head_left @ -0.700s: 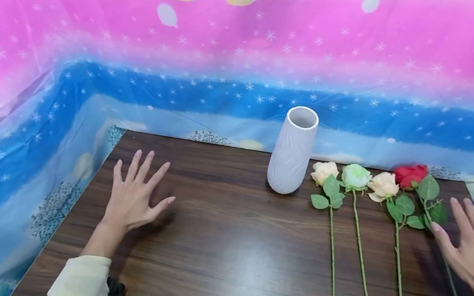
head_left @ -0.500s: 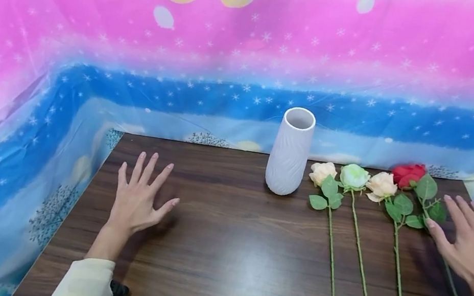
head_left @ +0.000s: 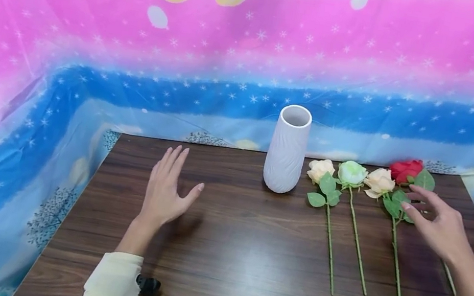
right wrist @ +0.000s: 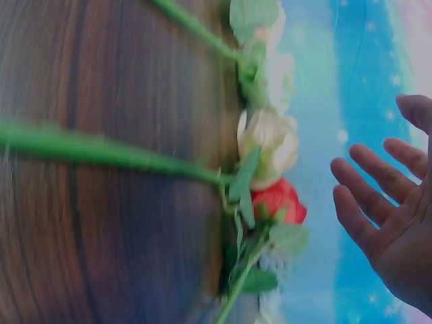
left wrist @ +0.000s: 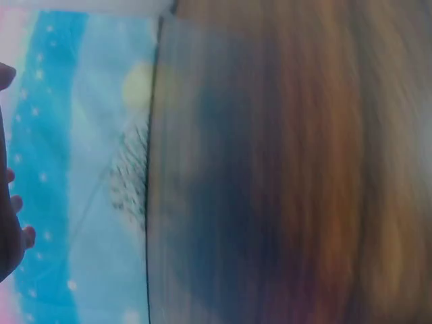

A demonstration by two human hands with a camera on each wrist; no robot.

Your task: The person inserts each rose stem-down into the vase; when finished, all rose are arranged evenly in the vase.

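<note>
My left hand (head_left: 166, 194) hovers above the left part of the table, fingers straight and thumb spread, holding nothing. My right hand (head_left: 447, 230) is over the leaves and stem of the red rose (head_left: 405, 171), partly hiding them; its fingers (right wrist: 364, 192) are loosely extended and grip nothing in the right wrist view. Left of the red rose lie a cream rose (head_left: 379, 183), a green-white rose (head_left: 352, 174) and another cream rose (head_left: 321, 170), stems toward me. A white ribbed vase (head_left: 285, 155) stands upright between my hands, nothing showing in its mouth.
The dark wood-grain table (head_left: 221, 249) ends at the back against a pink and blue printed cloth (head_left: 234, 49), which also hangs along both sides. Black wrist cameras sit at both pale sleeves (head_left: 113, 283).
Both hands have moved inward: the left to the right with its fingers drawn together, the right leftward over the red rose's leaves. The vase and roses stay on the table where they were.
</note>
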